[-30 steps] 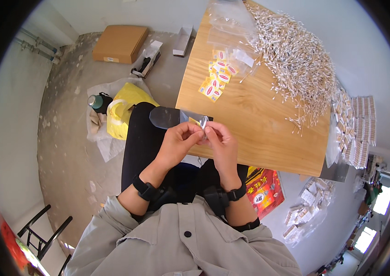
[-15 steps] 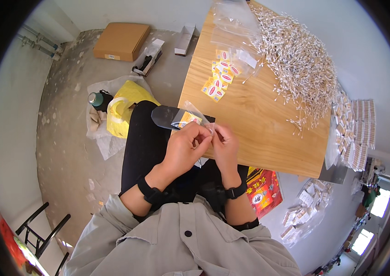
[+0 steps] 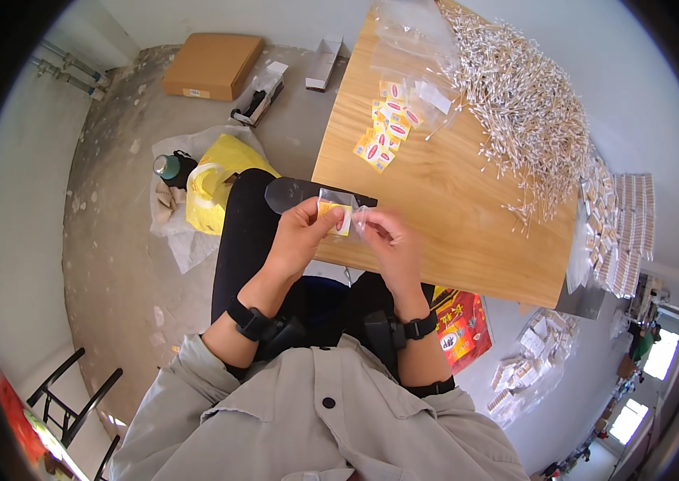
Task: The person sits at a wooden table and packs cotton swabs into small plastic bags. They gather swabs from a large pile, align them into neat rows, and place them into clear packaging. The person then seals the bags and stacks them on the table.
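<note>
Above the near left edge of the wooden table point(image 3: 435, 216), my left hand point(image 3: 295, 236) grips a small clear plastic bag point(image 3: 335, 197) with the thumb on its front. A yellow and white printed card point(image 3: 345, 222) shows inside the bag, partly behind the thumb. My right hand point(image 3: 395, 247), slightly blurred, pinches clear film at the bag's right side. More yellow and white cards point(image 3: 391, 128) lie overlapping on the table beyond my hands. A large heap of cotton swabs point(image 3: 523, 104) spreads over the far right of the table.
Clear plastic bags point(image 3: 411, 36) lie at the table's far end, near a white slip point(image 3: 434, 98). Bundled swabs point(image 3: 632, 224) are stacked past the right edge. On the floor are a yellow bag point(image 3: 223, 172), a bottle point(image 3: 166, 167), a cardboard box point(image 3: 213, 66) and packed bags point(image 3: 535, 361).
The bag has turned so the card faces up under my left thumb. My left hand has shifted left; my right hand has moved slightly right, away from the left fingers.
</note>
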